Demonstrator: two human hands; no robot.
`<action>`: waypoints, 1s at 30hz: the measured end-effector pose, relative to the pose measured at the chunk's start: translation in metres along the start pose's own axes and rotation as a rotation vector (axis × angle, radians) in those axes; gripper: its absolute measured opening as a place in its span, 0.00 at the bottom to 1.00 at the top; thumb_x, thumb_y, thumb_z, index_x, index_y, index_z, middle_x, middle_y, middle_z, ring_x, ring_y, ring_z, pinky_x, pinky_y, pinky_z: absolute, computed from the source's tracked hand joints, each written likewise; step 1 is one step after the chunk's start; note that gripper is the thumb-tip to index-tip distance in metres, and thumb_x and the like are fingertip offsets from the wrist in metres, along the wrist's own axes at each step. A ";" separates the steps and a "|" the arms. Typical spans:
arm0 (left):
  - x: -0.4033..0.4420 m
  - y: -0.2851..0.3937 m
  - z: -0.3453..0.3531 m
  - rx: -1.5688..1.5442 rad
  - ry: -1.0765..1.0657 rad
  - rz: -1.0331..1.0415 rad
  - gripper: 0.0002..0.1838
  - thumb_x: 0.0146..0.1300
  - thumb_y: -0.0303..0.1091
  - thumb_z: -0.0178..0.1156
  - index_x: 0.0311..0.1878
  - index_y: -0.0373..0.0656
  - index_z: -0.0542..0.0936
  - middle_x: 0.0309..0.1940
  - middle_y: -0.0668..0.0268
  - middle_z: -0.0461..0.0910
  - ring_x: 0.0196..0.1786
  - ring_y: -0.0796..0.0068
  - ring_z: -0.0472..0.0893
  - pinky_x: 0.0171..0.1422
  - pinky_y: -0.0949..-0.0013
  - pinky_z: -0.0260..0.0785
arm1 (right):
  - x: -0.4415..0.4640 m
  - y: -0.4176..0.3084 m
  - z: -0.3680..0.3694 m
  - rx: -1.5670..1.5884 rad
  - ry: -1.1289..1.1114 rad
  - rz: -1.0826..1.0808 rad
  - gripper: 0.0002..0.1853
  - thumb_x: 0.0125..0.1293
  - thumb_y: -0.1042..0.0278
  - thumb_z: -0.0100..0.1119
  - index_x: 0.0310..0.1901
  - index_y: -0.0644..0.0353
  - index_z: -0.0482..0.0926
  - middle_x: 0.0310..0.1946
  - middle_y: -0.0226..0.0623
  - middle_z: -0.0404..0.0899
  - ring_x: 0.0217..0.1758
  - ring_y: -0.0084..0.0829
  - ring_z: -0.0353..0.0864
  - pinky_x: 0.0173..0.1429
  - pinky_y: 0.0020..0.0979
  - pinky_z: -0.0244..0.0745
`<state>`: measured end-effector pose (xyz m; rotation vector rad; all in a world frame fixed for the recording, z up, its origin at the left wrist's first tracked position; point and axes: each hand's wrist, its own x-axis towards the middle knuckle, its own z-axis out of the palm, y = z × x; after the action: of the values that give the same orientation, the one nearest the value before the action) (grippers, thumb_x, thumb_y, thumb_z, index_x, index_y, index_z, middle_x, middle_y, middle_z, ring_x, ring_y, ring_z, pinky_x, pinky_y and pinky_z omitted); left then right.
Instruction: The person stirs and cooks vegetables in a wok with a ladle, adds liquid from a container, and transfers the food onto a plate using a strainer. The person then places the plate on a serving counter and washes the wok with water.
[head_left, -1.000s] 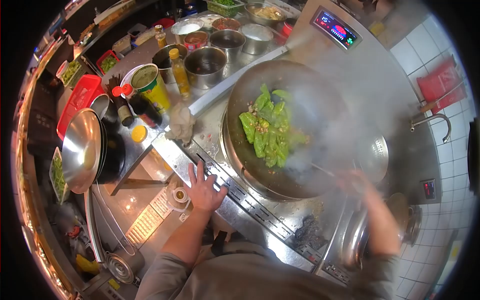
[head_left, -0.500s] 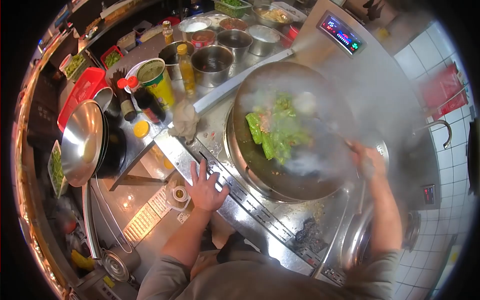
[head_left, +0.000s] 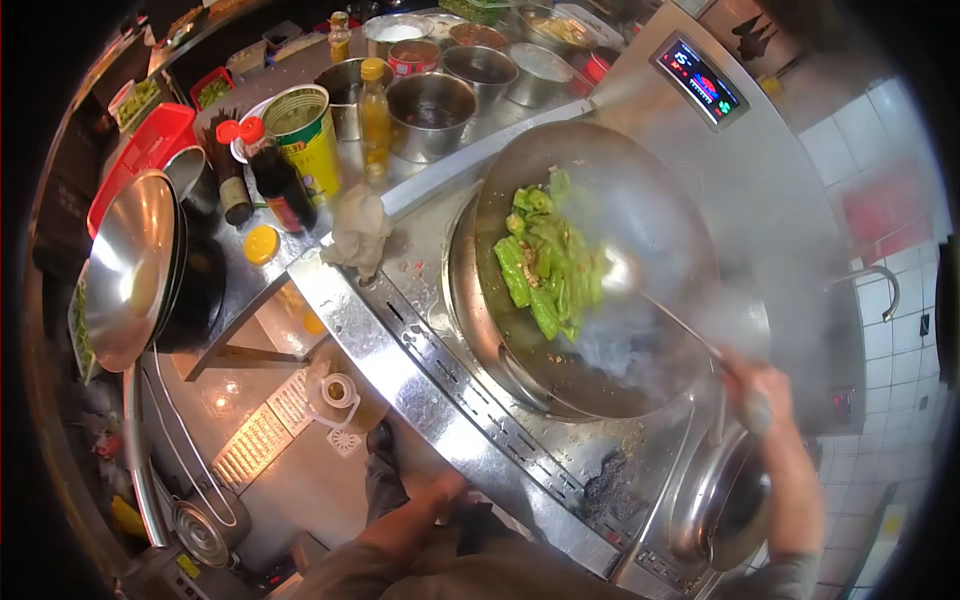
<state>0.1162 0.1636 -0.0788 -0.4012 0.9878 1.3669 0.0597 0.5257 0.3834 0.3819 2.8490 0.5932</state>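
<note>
One ladle (head_left: 684,325), metal, slim-handled, bowl near the wok's (head_left: 520,165) centre: stiff, probably light, best held by the handle's outer end, where the right hand (head_left: 760,392), at four o'clock, is clamped. Green peppers (head_left: 545,270), nine o'clock inside the round, steaming wok: glossy, elongated, likely soft, slippery. Left hand (head_left: 450,490), seven o'clock: grip, I cannot tell.

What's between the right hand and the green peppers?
In the head view: a ladle running from the right hand toward the green peppers, steam, and the wok's wall.
</note>
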 end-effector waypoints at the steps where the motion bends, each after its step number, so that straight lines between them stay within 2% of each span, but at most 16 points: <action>1: 0.002 0.001 0.018 -0.145 -0.091 -0.100 0.11 0.57 0.37 0.61 0.42 0.45 0.79 0.35 0.64 0.79 0.34 0.69 0.78 0.34 0.64 0.73 | -0.009 0.017 -0.014 -0.014 -0.079 -0.003 0.19 0.55 0.66 0.59 0.51 0.45 0.77 0.29 0.41 0.81 0.30 0.43 0.81 0.34 0.44 0.76; 2: 0.003 0.003 0.030 -0.241 -0.163 -0.156 0.10 0.57 0.36 0.61 0.42 0.45 0.79 0.34 0.64 0.79 0.33 0.70 0.78 0.33 0.65 0.72 | -0.011 0.028 -0.029 0.016 -0.239 0.011 0.17 0.55 0.67 0.59 0.49 0.48 0.79 0.33 0.43 0.82 0.34 0.44 0.82 0.37 0.43 0.77; 4: 0.003 0.003 0.042 -0.313 -0.218 -0.193 0.09 0.57 0.36 0.61 0.41 0.45 0.79 0.32 0.64 0.78 0.31 0.70 0.78 0.31 0.67 0.71 | -0.002 0.038 0.012 0.426 -0.298 -0.070 0.17 0.56 0.67 0.59 0.49 0.50 0.79 0.35 0.45 0.81 0.37 0.46 0.81 0.39 0.41 0.77; 6: 0.001 0.002 0.047 -0.303 -0.200 -0.190 0.08 0.57 0.35 0.61 0.40 0.45 0.79 0.31 0.65 0.78 0.30 0.71 0.77 0.28 0.69 0.70 | 0.011 0.022 0.040 0.569 -0.282 -0.084 0.17 0.56 0.67 0.59 0.49 0.53 0.79 0.36 0.48 0.81 0.40 0.48 0.80 0.42 0.40 0.76; 7: -0.001 0.000 0.050 -0.291 -0.175 -0.178 0.08 0.57 0.35 0.60 0.39 0.45 0.79 0.30 0.65 0.78 0.29 0.71 0.77 0.27 0.69 0.69 | 0.028 -0.031 0.031 0.505 -0.237 -0.057 0.17 0.57 0.67 0.59 0.49 0.54 0.79 0.37 0.49 0.80 0.42 0.49 0.80 0.44 0.39 0.76; 9: -0.003 0.002 0.050 -0.254 -0.109 -0.131 0.07 0.57 0.34 0.60 0.38 0.45 0.79 0.28 0.66 0.77 0.27 0.72 0.77 0.25 0.71 0.68 | 0.053 -0.080 0.047 0.552 -0.050 0.065 0.18 0.57 0.67 0.60 0.51 0.53 0.78 0.38 0.49 0.80 0.41 0.49 0.80 0.44 0.41 0.75; 12: -0.009 0.018 0.034 -0.177 0.037 -0.030 0.06 0.58 0.34 0.60 0.36 0.45 0.79 0.25 0.66 0.76 0.24 0.73 0.76 0.21 0.74 0.65 | 0.052 -0.071 0.036 0.577 0.031 0.051 0.18 0.57 0.66 0.61 0.51 0.51 0.77 0.37 0.47 0.81 0.39 0.50 0.80 0.43 0.42 0.76; 15: -0.023 0.055 0.000 -0.107 0.205 0.038 0.04 0.58 0.33 0.60 0.35 0.45 0.79 0.23 0.67 0.76 0.21 0.74 0.75 0.18 0.76 0.63 | 0.032 -0.059 0.012 0.471 0.104 0.069 0.19 0.56 0.65 0.61 0.52 0.48 0.77 0.34 0.43 0.82 0.34 0.49 0.80 0.39 0.43 0.76; 16: -0.030 0.068 -0.012 -0.128 0.235 0.035 0.03 0.57 0.31 0.60 0.33 0.44 0.78 0.21 0.67 0.75 0.19 0.75 0.74 0.17 0.76 0.62 | 0.027 -0.061 0.009 0.332 0.125 0.051 0.19 0.56 0.65 0.61 0.52 0.44 0.77 0.29 0.41 0.81 0.31 0.47 0.80 0.37 0.44 0.76; 17: -0.033 0.086 -0.023 -0.147 0.261 0.042 0.02 0.57 0.29 0.60 0.30 0.44 0.77 0.20 0.67 0.75 0.17 0.76 0.73 0.15 0.76 0.61 | 0.021 -0.057 0.006 0.299 0.124 0.032 0.20 0.56 0.64 0.61 0.52 0.43 0.77 0.28 0.41 0.80 0.30 0.47 0.80 0.36 0.44 0.76; 19: -0.046 0.101 -0.047 -0.115 0.354 0.241 0.05 0.58 0.29 0.59 0.28 0.43 0.75 0.20 0.67 0.75 0.17 0.76 0.73 0.16 0.75 0.63 | 0.014 -0.048 0.002 0.236 0.123 -0.015 0.20 0.56 0.64 0.61 0.52 0.41 0.77 0.26 0.40 0.80 0.29 0.46 0.80 0.35 0.44 0.76; 20: -0.056 0.108 -0.057 -0.101 0.406 0.314 0.06 0.58 0.29 0.59 0.27 0.43 0.74 0.21 0.67 0.75 0.17 0.76 0.73 0.17 0.74 0.64 | 0.012 -0.041 -0.008 0.147 -0.003 0.076 0.19 0.57 0.63 0.60 0.52 0.40 0.77 0.28 0.41 0.80 0.32 0.45 0.81 0.35 0.44 0.76; 24: -0.093 0.116 -0.099 -0.252 0.571 0.431 0.05 0.57 0.29 0.59 0.31 0.41 0.72 0.21 0.66 0.74 0.18 0.74 0.74 0.18 0.72 0.65 | 0.005 0.015 -0.001 -0.028 -0.203 0.175 0.17 0.59 0.60 0.55 0.52 0.40 0.76 0.31 0.44 0.81 0.35 0.45 0.82 0.39 0.44 0.76; 26: -0.107 0.108 -0.108 -0.163 0.611 0.409 0.06 0.57 0.28 0.60 0.33 0.41 0.72 0.21 0.66 0.74 0.18 0.74 0.74 0.19 0.72 0.65 | 0.019 0.033 0.029 -0.045 -0.302 0.191 0.17 0.61 0.59 0.53 0.53 0.41 0.76 0.33 0.46 0.81 0.37 0.46 0.82 0.41 0.44 0.77; 28: -0.115 0.094 -0.110 -0.128 0.683 0.369 0.08 0.55 0.27 0.61 0.35 0.40 0.72 0.21 0.66 0.73 0.19 0.75 0.73 0.19 0.73 0.64 | 0.041 0.026 0.082 0.138 -0.155 -0.018 0.18 0.62 0.57 0.50 0.54 0.43 0.75 0.35 0.48 0.81 0.36 0.46 0.82 0.44 0.44 0.76; 30: -0.116 0.076 -0.116 -0.049 0.666 0.304 0.08 0.55 0.26 0.61 0.36 0.40 0.72 0.21 0.65 0.74 0.18 0.75 0.73 0.18 0.73 0.64 | 0.061 -0.038 0.080 0.143 -0.133 0.062 0.19 0.62 0.58 0.52 0.55 0.45 0.75 0.33 0.48 0.81 0.34 0.46 0.82 0.40 0.43 0.77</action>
<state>0.0162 0.0206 -0.0319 -0.7996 1.6117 1.5662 0.0142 0.5388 0.2874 0.5148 2.7679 0.3603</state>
